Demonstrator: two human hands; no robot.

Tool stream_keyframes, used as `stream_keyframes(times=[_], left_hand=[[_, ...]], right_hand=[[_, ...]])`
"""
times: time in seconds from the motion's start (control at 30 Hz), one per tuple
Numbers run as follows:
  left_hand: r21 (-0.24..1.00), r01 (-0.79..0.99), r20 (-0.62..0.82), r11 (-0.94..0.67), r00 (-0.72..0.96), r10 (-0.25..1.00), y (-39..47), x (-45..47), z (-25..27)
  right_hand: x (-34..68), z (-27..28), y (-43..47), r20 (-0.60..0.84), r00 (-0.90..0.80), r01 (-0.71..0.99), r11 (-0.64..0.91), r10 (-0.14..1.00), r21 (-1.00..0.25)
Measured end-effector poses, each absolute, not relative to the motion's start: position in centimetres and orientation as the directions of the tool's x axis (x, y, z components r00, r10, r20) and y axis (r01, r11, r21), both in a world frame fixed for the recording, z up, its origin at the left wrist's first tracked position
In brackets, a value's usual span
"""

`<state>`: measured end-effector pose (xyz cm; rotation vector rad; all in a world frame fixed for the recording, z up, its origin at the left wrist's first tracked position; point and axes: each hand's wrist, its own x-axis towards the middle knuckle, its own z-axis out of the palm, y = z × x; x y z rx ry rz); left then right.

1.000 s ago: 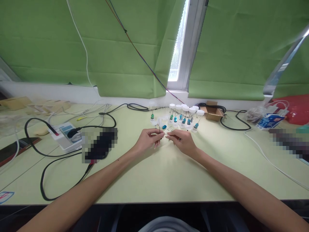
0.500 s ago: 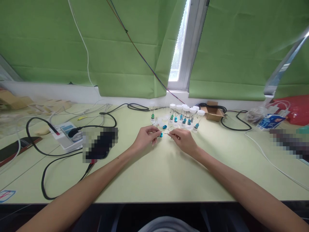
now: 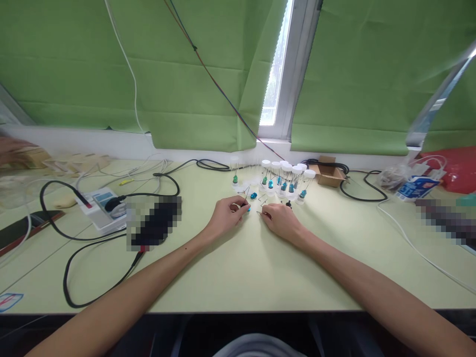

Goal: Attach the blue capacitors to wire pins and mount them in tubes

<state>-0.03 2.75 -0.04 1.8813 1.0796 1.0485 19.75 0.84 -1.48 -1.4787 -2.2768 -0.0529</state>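
My left hand [image 3: 225, 217] is closed in a pinch on a small dark part with thin bent wires [image 3: 246, 192] standing up from it. A blue piece [image 3: 249, 209] shows just beside its fingertips. My right hand [image 3: 279, 221] pinches a thin metal wire [image 3: 259, 212] low over the table, and its far end is hidden by the fingers. Between and beyond the hands lies another blue piece [image 3: 253, 196], with a bent wire [image 3: 262, 200] near the right fingers. A small black piece [image 3: 289, 204] sits behind my right hand.
Several clear vials with white caps [image 3: 286, 167] hold blue or green wired pieces; another vial [image 3: 235, 174] stands left of them. Behind is an open cardboard box [image 3: 329, 174]. Left are a power strip [image 3: 107, 210], cables and a blurred phone-like object [image 3: 158, 223]. Another person's hand [image 3: 15, 148] is far left.
My right hand has dropped slightly toward me, uncovering the small black piece. The wires at my left hand now lean right. Another person's hand has come in at far left.
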Motion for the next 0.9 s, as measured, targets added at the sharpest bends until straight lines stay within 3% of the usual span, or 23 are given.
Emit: stream_keyframes(times=[0.47, 0.77, 0.9], left_hand=[[0.787, 0.432, 0.334, -0.441, 0.303, 0.892, 2.78, 0.08, -0.41], [0.723, 0.476, 0.380, -0.501, 0.331, 0.864, 2.58, 0.28, -0.58], [0.680, 0.491, 0.399, -0.544, 0.375, 0.837, 2.46, 0.38, -0.80]], right_hand=[[19.81, -1.81, 0.94, 0.360, -0.311, 0.880, 0.410, 0.879, -0.240], [19.51, -1.25, 0.44, 0.574, -0.124, 0.669, 0.495, 0.810, -0.555], [19.29, -1.00, 0.18, 0.616, -0.100, 0.573, 0.551, 0.782, -0.607]])
